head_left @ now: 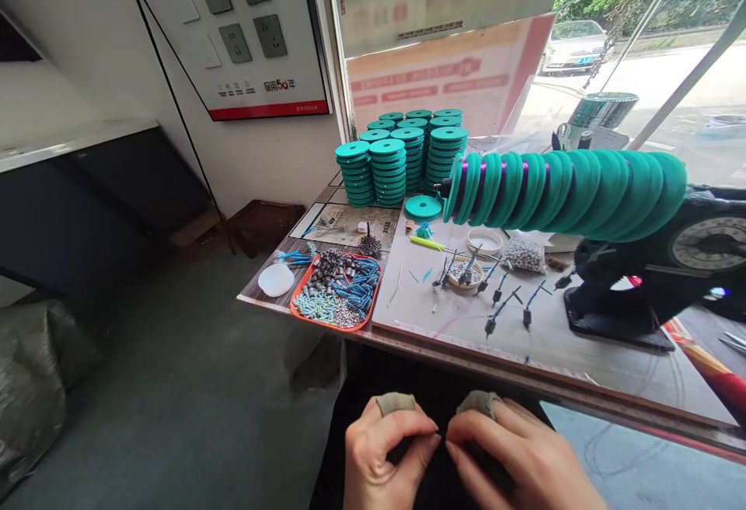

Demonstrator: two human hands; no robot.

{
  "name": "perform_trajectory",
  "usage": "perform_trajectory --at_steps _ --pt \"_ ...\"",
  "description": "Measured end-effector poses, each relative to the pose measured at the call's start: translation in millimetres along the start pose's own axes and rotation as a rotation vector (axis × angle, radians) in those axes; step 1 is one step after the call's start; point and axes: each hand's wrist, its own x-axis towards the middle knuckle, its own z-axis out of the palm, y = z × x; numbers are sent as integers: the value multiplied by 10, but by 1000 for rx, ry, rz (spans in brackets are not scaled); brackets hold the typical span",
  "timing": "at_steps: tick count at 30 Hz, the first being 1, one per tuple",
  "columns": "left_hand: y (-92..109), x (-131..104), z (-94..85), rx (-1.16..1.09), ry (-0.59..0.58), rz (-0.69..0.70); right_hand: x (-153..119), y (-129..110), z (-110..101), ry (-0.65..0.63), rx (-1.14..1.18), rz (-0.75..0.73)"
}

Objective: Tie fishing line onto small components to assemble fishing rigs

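Below the table's front edge, over dark clothing, my left hand (388, 452) pinches thumb and forefinger together. Close to its right, my right hand (501, 452) makes a similar pinch, and a small gap separates the two sets of fingertips. Whatever lies between the fingers is too small to make out. Each hand has a greyish-green wrap on a finger. Beyond them, small dark pieces with wire ends (491, 326) lie on the board (408, 304). A row of teal spools (559, 191) sits on a black machine (635, 277) at the right.
On the table's left stands an orange-rimmed tray (297, 309) of small parts, beside a white round lid (276, 280). Stacked teal spools (388, 172) stand at the back. A bag of beads (524, 252), a round dish (479, 277) and a yellow-green tool (427, 242) lie on the board.
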Motion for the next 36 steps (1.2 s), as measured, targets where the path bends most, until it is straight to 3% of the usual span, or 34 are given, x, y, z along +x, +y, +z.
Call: perform_trajectory --at_steps 11,20,28,36 --pt "58 79 -78 79 -77 85 186 -112 -228 -38 -43 -73" --pt "-44 -34 7 33 9 36 37 -52 -44 -10 0 2" --pt "-43 -23 0 35 3 39 199 -110 -203 -17 -42 -66" --pt "-49 -37 0 37 15 46 127 -86 -129 -14 -38 -36"
